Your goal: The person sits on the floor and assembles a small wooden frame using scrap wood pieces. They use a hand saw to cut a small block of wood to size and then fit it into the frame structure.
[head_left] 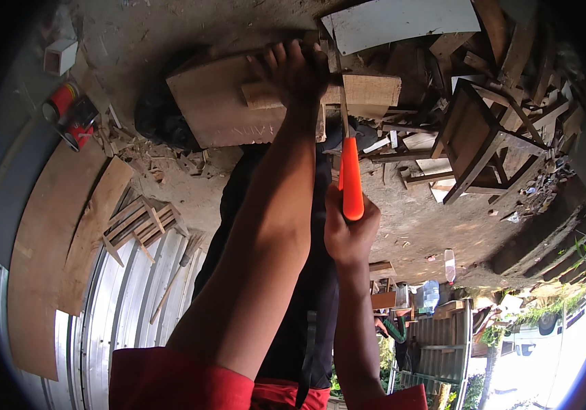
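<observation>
A light wooden plank (373, 90) lies across the top of a brown wooden box or block (211, 113), and one end juts out past its right side. Fingers spread, my left hand (293, 74) presses down on the plank just left of the saw line. My right hand (351, 232) is wrapped round the orange handle of a handsaw (352, 181). Its thin blade points away from me and crosses the plank right beside my left hand. How deep the blade sits in the wood cannot be made out.
Wood offcuts and a dark wooden frame (487, 147) are heaped at the right. A pale sheet (402, 24) lies at the far side. Red cans (67, 102), leaning boards (50, 225) and a small slatted wooden piece (144, 225) stand left. A clear bottle (450, 265) is at right.
</observation>
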Available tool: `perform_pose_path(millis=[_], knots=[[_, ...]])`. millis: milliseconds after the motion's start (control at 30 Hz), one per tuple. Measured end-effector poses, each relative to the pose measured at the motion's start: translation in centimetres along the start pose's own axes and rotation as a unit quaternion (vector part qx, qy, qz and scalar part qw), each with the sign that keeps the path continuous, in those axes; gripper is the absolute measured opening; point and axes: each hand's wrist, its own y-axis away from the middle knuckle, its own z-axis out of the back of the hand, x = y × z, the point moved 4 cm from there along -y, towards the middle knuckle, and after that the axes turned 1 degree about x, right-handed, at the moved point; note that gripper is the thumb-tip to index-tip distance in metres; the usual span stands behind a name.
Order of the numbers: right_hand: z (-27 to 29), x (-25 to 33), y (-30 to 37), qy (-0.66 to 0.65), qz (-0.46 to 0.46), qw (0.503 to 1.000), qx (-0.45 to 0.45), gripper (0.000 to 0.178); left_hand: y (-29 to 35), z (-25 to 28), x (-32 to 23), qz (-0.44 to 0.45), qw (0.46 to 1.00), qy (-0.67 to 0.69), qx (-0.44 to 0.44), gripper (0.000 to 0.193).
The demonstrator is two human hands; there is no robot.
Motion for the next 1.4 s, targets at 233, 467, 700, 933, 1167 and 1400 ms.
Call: perform_pose_path(millis=[233,467,700,933,1167,1400], knots=[[2.4,0.6,6.6,0.005,0.043,0.999,-0.004,0.022,0.3,0.3,0.7,-0.028,0.997,0.002,-0.073,0.046],[0.6,-0.5,3.2,-0.019,0.039,0.999,0.002,0.017,-0.1,-0.4,0.9,-0.035,0.996,-0.008,-0.084,0.042],[-0.3,-0.6,0.0,-0.073,0.055,0.996,-0.002,0.022,-0.1,-0.5,0.2,-0.049,0.993,-0.011,-0.103,0.039],[1.8,-0.8,7.9,-0.029,-0.005,0.999,0.029,0.008,0.0,-0.3,0.7,-0.048,0.994,-0.019,-0.093,0.038],[-0.9,-1.9,-2.1,-0.096,0.076,0.992,-0.005,0.030,0.7,-0.3,0.5,-0.038,0.995,-0.046,-0.075,0.041],[0.2,-5.4,-1.2,0.018,0.053,0.998,-0.015,0.017,-0.1,-0.8,1.2,-0.048,0.989,-0.028,-0.134,0.041]])
